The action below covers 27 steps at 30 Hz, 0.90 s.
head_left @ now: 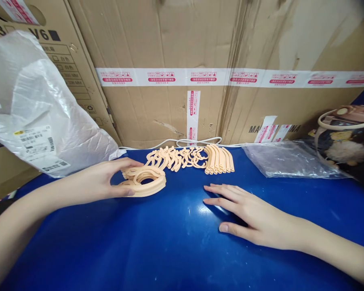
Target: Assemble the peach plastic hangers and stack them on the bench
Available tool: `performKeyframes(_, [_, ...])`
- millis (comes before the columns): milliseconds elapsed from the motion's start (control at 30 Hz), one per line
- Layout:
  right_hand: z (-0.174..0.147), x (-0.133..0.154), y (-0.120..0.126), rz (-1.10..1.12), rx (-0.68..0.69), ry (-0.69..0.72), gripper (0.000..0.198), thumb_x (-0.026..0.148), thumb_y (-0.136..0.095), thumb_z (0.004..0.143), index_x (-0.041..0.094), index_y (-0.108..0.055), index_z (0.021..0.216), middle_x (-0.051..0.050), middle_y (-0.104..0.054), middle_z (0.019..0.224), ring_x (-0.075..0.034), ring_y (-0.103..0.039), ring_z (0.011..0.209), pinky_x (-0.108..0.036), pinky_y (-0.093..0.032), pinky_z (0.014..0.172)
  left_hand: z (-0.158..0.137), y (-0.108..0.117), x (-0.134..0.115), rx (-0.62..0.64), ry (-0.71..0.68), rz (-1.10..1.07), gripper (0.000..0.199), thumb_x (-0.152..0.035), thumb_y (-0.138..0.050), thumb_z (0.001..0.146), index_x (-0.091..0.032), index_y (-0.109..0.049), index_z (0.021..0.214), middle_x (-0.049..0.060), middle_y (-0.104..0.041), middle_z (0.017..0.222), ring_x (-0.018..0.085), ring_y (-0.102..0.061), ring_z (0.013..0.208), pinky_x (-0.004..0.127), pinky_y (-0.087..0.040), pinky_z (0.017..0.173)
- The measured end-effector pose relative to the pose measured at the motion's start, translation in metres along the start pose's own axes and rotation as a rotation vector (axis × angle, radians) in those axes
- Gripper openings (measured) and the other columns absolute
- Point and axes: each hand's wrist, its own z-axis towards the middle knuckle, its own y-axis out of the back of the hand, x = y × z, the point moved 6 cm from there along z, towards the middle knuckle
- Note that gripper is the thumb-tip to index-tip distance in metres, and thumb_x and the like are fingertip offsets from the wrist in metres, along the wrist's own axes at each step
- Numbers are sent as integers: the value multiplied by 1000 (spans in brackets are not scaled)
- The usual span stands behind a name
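Observation:
My left hand (109, 180) is closed around one end of a stack of flat beige pieces with round openings (151, 186), at the left of the blue table. Its thumb lies along the near side and the fingers reach over the far side. My right hand (245, 210) rests low over the tabletop with its fingers spread and nothing in them. Behind the stack lie several small curved beige pieces (175, 157) in a loose row. To their right is a neat group of longer bent beige strips (219, 159).
The blue table (169, 242) backs onto a large taped cardboard box (157, 113). A white plastic mailing bag (54, 109) leans at the left. A clear plastic bag (278, 159) lies at the right beside a dark bag with a fluffy ball (348, 151). A white cable (200, 141) runs along the back.

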Motion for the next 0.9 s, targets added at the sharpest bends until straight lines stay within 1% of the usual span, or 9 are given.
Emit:
performKeyframes(167, [0,2,2,-5,-1,2,51,50,-42,94,28,-41,140,-6,-29,153,-25,-29,138,-48,-27,111,1,-2,-2,27,0,19,38,-33,-61,85,-20,-53,121,-5,-64,118,19,-60,106,30,-43,92])
performKeyframes(267, [0,2,2,10,-13,4,50,49,-43,94,28,-42,139,-6,-31,152,-26,-30,137,-49,-27,111,3,-4,4,14,-17,23,37,-35,-57,87,-20,-54,121,-4,-64,118,20,-60,106,31,-43,92])
performKeyframes(333, [0,1,3,21,-21,8,50,49,-44,94,28,-42,139,-6,-31,152,-26,-31,137,-48,-27,111,5,-7,12,30,-39,33,42,-39,-58,86,-21,-52,124,-2,-61,123,21,-58,109,32,-42,95])
performKeyframes(433, [0,0,2,11,-11,6,51,50,-43,94,29,-41,140,-5,-30,152,-26,-30,138,-48,-27,111,9,-15,27,104,-36,70,56,-49,-63,80,-23,-48,128,2,-56,131,23,-55,114,32,-41,97])
performKeyframes(533, [0,-1,1,-5,3,0,51,52,-41,94,29,-40,140,-4,-28,153,-25,-29,138,-47,-26,112,12,-17,34,121,-19,85,56,-50,-61,82,-24,-47,129,2,-55,132,23,-54,115,30,-40,97])
performKeyframes(733, [-1,-1,0,-26,13,0,52,53,-39,95,29,-39,141,-2,-27,154,-23,-27,139,-45,-25,113,11,-15,28,111,-23,77,52,-48,-61,83,-25,-47,128,0,-56,129,21,-55,113,29,-39,96])
performKeyframes(900, [-1,-1,0,-17,3,-2,51,52,-41,94,30,-40,140,-3,-28,153,-24,-28,138,-46,-26,112,10,-15,26,94,-31,79,51,-47,-61,83,-24,-48,128,0,-58,128,21,-56,112,30,-40,96])
